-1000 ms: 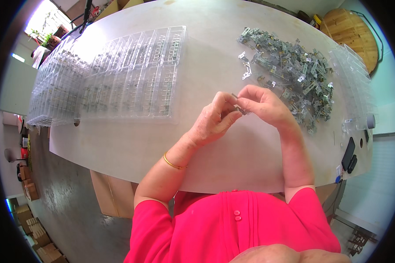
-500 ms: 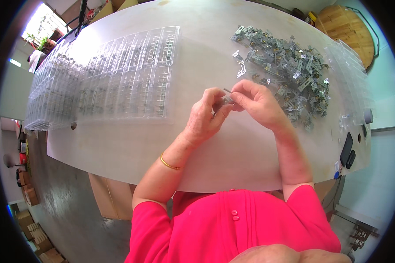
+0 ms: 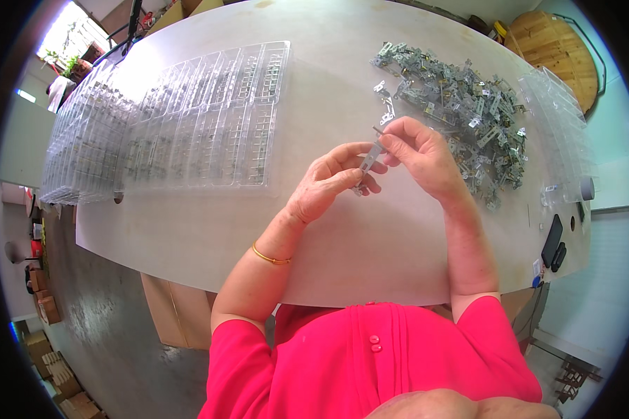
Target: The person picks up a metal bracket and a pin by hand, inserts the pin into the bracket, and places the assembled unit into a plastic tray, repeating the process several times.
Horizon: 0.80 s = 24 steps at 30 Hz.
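Observation:
Above the middle of the table, a small flat metal bracket with cut-out slots slants between my two hands. My left hand is closed on its lower end between thumb and fingers, with some fingers spread behind it. At the upper end, my right hand pinches the bracket with thumb and forefinger. A thin dark tip sticks out just past the right fingertips. To the right of my hands lies a loose heap of similar metal brackets. A few separate brackets lie at its left edge.
Clear plastic trays filled with rows of metal parts lie at the left, beside a tall stack of trays. More clear plastic trays stand at the right edge. Near them are a black phone and a round wooden board.
My hands have drawn slightly apart and the bracket has turned into clear view between them. My left fingers have opened out somewhat. My right hand has shifted a little right.

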Available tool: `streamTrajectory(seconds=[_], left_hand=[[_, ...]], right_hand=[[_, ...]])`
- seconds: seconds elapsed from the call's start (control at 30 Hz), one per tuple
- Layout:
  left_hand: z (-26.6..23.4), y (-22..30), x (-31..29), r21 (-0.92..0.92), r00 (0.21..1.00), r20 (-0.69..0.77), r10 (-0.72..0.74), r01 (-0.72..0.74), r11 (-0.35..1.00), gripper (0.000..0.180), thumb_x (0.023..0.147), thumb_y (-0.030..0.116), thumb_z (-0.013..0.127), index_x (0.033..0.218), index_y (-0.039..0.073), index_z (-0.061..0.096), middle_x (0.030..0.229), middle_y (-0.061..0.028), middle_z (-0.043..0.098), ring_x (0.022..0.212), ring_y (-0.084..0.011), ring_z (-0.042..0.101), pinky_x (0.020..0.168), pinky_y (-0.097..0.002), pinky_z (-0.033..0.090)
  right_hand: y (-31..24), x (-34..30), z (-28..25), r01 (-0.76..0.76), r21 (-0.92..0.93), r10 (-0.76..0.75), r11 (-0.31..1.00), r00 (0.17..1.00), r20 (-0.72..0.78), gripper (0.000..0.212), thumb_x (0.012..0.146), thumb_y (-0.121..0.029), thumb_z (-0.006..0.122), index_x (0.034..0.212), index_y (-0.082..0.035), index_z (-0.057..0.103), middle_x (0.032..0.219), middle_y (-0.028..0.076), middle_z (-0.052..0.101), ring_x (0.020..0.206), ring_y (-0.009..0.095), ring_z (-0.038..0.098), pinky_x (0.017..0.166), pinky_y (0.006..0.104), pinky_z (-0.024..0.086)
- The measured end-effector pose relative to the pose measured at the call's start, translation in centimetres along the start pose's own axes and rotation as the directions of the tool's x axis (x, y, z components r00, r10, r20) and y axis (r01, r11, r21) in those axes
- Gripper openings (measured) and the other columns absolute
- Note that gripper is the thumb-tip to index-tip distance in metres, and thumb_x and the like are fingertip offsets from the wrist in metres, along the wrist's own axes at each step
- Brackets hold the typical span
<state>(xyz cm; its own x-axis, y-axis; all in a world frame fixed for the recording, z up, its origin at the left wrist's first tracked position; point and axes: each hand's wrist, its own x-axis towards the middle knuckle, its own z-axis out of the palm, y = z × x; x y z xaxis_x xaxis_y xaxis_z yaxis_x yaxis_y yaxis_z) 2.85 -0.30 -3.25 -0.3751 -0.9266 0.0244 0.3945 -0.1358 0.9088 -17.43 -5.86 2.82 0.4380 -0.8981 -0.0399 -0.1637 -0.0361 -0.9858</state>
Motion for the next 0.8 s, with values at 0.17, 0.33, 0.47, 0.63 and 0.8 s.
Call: streamTrajectory(seconds=[0.17,0.33,0.47,0.63,0.8], left_hand=[[0.1,-0.3,0.3,-0.079,0.997,-0.036,0.064,-0.067,0.995,0.050,0.101,0.016,0.061,0.145,0.000,0.045,0.127,-0.0185,0.065,0.101,-0.0241,0.069,0.086,-0.0352,0.054],[-0.2,-0.7,0.5,-0.107,0.984,-0.122,0.126,-0.139,0.984,0.050,0.102,0.013,0.060,0.147,0.000,0.043,0.132,-0.0174,0.062,0.105,-0.0245,0.069,0.087,-0.0349,0.055],[-0.2,-0.6,0.5,-0.054,0.974,-0.180,0.134,-0.146,0.988,0.051,0.101,0.011,0.062,0.147,0.002,0.043,0.132,-0.0152,0.063,0.106,-0.0216,0.068,0.088,-0.0328,0.055],[-0.1,-0.6,0.5,0.016,0.972,-0.182,0.149,-0.148,0.989,0.052,0.099,0.011,0.065,0.146,0.002,0.045,0.131,-0.0128,0.064,0.107,-0.0183,0.067,0.090,-0.0319,0.054],[-0.1,-1.0,0.6,0.032,0.963,-0.211,0.168,-0.165,0.986,0.051,0.097,0.005,0.066,0.144,0.003,0.047,0.129,-0.0098,0.065,0.111,-0.0158,0.065,0.098,-0.0328,0.053]], right_hand=[[0.4,0.0,0.0,0.185,-0.224,-0.224,0.957,0.961,-0.161,0.009,0.099,-0.013,0.065,0.099,-0.005,0.067,0.081,-0.001,0.063,0.071,0.006,0.057,0.065,0.0233,0.047],[-1.1,-1.2,0.9,0.197,-0.399,-0.265,0.896,0.956,-0.124,0.006,0.096,-0.011,0.067,0.099,-0.005,0.068,0.075,0.005,0.063,0.066,0.011,0.059,0.059,0.0292,0.046],[-1.5,-1.8,1.7,0.250,-0.486,-0.342,0.837,0.933,-0.110,0.006,0.094,-0.010,0.066,0.098,-0.006,0.069,0.078,0.010,0.066,0.065,0.021,0.063,0.059,0.0345,0.048],[-1.9,-2.1,2.1,0.156,-0.587,-0.254,0.794,0.963,-0.088,0.005,0.091,-0.010,0.064,0.094,-0.007,0.067,0.082,0.012,0.067,0.070,0.031,0.066,0.060,0.0403,0.050],[-1.8,-2.3,2.5,0.223,-0.658,-0.324,0.720,0.945,-0.034,0.004,0.092,-0.010,0.063,0.092,-0.007,0.065,0.081,0.013,0.066,0.072,0.033,0.066,0.061,0.0425,0.049]])
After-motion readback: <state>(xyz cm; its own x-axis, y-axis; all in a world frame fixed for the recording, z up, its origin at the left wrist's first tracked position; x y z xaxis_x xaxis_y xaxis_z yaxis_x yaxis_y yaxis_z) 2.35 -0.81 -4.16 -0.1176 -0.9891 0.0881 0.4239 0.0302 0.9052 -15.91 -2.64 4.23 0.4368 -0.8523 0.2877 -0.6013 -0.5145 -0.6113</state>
